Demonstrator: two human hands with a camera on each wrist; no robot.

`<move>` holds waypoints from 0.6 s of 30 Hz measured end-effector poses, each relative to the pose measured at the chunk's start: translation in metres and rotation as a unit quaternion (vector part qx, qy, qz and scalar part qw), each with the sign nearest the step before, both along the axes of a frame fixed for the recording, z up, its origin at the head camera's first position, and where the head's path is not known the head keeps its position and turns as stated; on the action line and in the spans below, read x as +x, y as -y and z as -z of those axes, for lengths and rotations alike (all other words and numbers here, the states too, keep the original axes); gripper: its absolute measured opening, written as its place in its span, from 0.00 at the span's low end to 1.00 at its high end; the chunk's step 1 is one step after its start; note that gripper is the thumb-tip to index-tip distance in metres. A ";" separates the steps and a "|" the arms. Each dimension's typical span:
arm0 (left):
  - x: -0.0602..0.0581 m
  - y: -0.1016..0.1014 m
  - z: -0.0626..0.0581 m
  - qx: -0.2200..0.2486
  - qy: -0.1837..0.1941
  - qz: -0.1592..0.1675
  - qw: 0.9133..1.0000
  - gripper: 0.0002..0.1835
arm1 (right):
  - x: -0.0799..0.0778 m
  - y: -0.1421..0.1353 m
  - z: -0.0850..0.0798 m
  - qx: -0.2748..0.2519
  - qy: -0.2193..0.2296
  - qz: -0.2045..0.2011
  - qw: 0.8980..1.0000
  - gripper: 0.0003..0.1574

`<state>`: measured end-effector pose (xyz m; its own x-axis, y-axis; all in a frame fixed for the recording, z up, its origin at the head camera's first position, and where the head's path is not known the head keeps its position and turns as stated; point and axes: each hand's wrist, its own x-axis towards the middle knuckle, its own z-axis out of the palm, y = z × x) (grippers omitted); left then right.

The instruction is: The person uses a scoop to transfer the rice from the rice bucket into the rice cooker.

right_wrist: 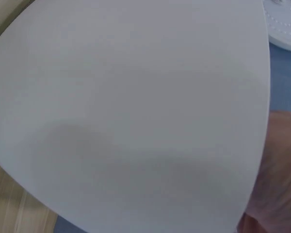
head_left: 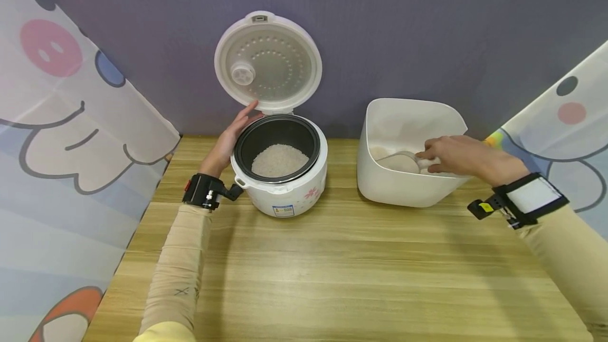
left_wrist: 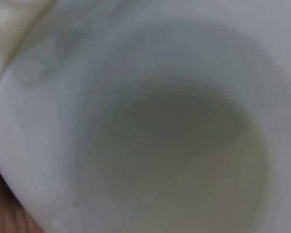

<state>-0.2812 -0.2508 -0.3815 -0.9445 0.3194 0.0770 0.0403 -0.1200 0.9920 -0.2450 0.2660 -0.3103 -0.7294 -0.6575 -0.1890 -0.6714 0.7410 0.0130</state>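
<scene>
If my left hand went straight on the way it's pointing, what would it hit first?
Probably the open lid, at its lower edge: in the head view, the fingertips of your left hand overlap it, though depth and contact are unclear.

At the back, a plain backdrop [head_left: 408, 30] of dark grey-violet colour. Below, a table top [head_left: 342, 273] with yellowish wood grain. On the left, pale cloth [head_left: 62, 146] printed with a pink pig snout [head_left: 50, 48] and, lower, an orange shape [head_left: 78, 301]. On the right, similarly pale printed cloth [head_left: 589, 139] with a round pink spot [head_left: 572, 113].
</scene>
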 end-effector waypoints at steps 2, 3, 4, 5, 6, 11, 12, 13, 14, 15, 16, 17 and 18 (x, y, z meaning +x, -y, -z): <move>0.000 0.000 0.000 0.002 -0.001 0.001 1.000 0.28 | -0.002 -0.002 0.000 -0.004 0.011 0.006 1.000 0.24; -0.001 0.000 0.000 0.001 -0.001 0.002 1.000 0.28 | -0.002 -0.002 0.000 -0.007 0.019 0.009 1.000 0.24; -0.001 0.000 0.000 0.002 -0.002 0.002 1.000 0.28 | -0.003 -0.003 0.000 -0.010 0.026 0.011 1.000 0.24; -0.001 0.000 0.001 0.002 -0.002 0.003 1.000 0.28 | -0.005 -0.003 0.000 -0.013 0.033 0.011 0.999 0.23; -0.001 0.000 0.001 0.002 -0.002 0.004 1.000 0.28 | -0.006 -0.003 0.000 -0.018 0.041 0.012 0.999 0.23; -0.001 0.000 0.001 0.002 -0.003 0.007 1.000 0.28 | -0.012 -0.003 0.000 -0.037 0.084 -0.004 0.996 0.20; -0.001 0.000 0.001 0.003 -0.002 0.007 1.000 0.28 | -0.013 -0.003 -0.001 -0.043 0.097 -0.003 0.994 0.19; -0.001 0.000 0.001 0.004 -0.002 0.007 1.000 0.28 | -0.015 -0.003 -0.001 -0.048 0.109 -0.002 0.993 0.19; -0.001 0.001 0.001 0.005 -0.001 0.007 1.000 0.28 | -0.017 -0.002 -0.001 -0.053 0.122 0.000 0.991 0.18; -0.001 0.001 0.001 0.006 -0.001 0.008 1.000 0.28 | -0.018 -0.002 -0.001 -0.058 0.138 0.008 0.989 0.18; -0.001 0.001 0.001 0.006 0.000 0.008 1.000 0.28 | -0.019 -0.002 -0.001 -0.061 0.152 0.016 0.986 0.18; -0.001 0.001 0.001 0.006 0.000 0.008 1.000 0.28 | -0.020 -0.001 -0.001 -0.065 0.166 0.023 0.984 0.18; -0.001 0.001 0.001 0.007 -0.001 0.008 1.000 0.28 | -0.021 -0.001 -0.001 -0.067 0.178 0.031 0.981 0.19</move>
<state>-0.2820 -0.2518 -0.3821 -0.9389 0.3340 0.0827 0.0395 -0.1343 0.9902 -0.2658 0.2671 -0.3094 -0.6723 -0.6498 -0.3546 -0.5690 0.7600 -0.3139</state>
